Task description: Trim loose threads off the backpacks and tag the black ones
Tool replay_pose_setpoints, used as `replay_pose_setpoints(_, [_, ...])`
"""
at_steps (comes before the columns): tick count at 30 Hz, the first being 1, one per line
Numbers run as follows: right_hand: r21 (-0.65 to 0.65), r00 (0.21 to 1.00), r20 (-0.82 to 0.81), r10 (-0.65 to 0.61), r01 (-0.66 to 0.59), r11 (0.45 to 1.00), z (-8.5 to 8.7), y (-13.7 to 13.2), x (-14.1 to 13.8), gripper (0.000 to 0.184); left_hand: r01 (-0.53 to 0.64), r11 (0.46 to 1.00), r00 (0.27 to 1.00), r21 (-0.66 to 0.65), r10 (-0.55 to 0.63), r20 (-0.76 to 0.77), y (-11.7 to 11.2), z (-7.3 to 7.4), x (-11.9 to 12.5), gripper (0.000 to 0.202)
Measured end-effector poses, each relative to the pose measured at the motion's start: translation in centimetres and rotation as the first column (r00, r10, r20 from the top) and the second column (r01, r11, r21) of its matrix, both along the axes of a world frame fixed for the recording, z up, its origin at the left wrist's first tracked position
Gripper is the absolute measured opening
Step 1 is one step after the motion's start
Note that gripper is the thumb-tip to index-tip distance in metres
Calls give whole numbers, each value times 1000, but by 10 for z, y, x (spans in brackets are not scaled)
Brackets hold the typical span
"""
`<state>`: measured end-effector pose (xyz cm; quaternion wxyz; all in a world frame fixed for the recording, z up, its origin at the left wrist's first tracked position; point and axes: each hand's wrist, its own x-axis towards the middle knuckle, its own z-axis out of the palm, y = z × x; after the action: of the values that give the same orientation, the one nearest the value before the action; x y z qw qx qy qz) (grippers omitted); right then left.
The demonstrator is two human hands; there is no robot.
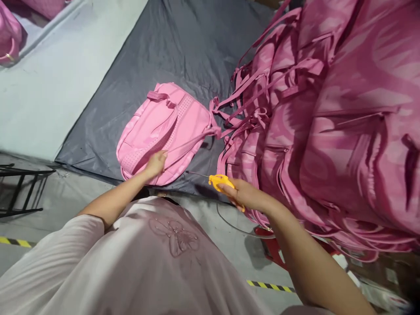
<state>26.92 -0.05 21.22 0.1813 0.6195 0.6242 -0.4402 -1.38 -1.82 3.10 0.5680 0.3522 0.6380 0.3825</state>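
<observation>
A pink backpack (197, 118) lies on the dark grey cloth with its padded back and shoulder straps facing up. My left hand (156, 163) is closed over its near left part, gripping a thin shoulder strap (187, 149) pulled taut toward the right side of the bag. To the right of the bag, my right hand (244, 192) is wrapped round a yellow-handled tool (220, 180) with a long, thin metal rod. The rod points left and its dark tip is close to the bag's near right edge; whether they touch I cannot tell.
Many pink backpacks (295, 113) are piled high on the right, straps dangling. Dark grey cloth (157, 48) covers the work surface, with a pale surface (72, 74) to its left. More pink bags (9, 35) are at the far left. A black metal frame (21, 188) stands on the floor.
</observation>
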Motion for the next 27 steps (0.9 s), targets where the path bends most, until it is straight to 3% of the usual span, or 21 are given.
replay_pose_setpoints(2, [91, 996, -70, -51, 57, 994, -9, -1, 0, 46, -59, 989, 985, -133, 80, 156, 6, -6, -7, 25])
replay_pose_setpoints(4, [256, 996, -62, -68, 82, 963, -14, 3, -5, 47, -81, 986, 987, -147, 100, 127, 9, -11, -4, 22])
replay_pose_setpoints(6, [340, 1000, -20, -12, 18, 940, -18, 10, -10, 49, -148, 985, 986, -93, 154, 65, 9, -10, 8, 20])
replay_pose_setpoints(8, [396, 997, 79, 19, -49, 917, -20, 13, -14, 51, -152, 985, 985, 85, 158, -69, 5, -1, 23, 27])
replay_pose_setpoints(11, [498, 961, 274, -40, -106, 861, -27, 0, -14, 52, 144, 933, 946, 331, -32, -322, -7, 27, 33, 42])
replay_pose_setpoints(13, [432, 940, 341, 7, -163, 887, -35, -25, -15, 52, 284, 866, 916, 411, -118, -384, -20, 49, 21, 45])
replay_pose_setpoints(14, [372, 936, 347, 52, -189, 909, -42, -41, -17, 50, 253, 855, 929, 454, -83, -362, -26, 58, 8, 44])
replay_pose_setpoints(15, [316, 935, 345, 86, -201, 927, -49, -58, -21, 46, 147, 860, 954, 489, 8, -301, -31, 64, -8, 42])
replay_pose_setpoints(16, [276, 936, 338, 100, -200, 940, -57, -74, -26, 43, -32, 881, 971, 473, 140, -195, -34, 67, -27, 38])
replay_pose_setpoints(18, [253, 939, 335, 79, -170, 953, -74, -100, -41, 37, -391, 898, 920, 204, 390, 43, -32, 62, -65, 25])
replay_pose_setpoints(19, [256, 939, 339, 57, -150, 955, -83, -110, -50, 36, -470, 883, 876, 10, 465, 125, -28, 55, -82, 18])
replay_pose_setpoints(21, [275, 937, 349, 12, -115, 955, -99, -121, -71, 36, -434, 856, 837, -279, 498, 226, -14, 39, -106, 17])
replay_pose_setpoints(22, [285, 935, 355, -5, -103, 953, -106, -124, -84, 36, -377, 860, 843, -344, 472, 256, -6, 30, -112, 19])
replay_pose_setpoints(24, [291, 934, 357, -20, -91, 952, -120, -125, -110, 37, -263, 873, 843, -411, 415, 342, 6, 18, -115, 18])
replay_pose_setpoints(27, [304, 944, 328, -25, -80, 949, -137, -123, -150, 35, -97, 887, 766, -450, 356, 535, 13, 9, -108, 26])
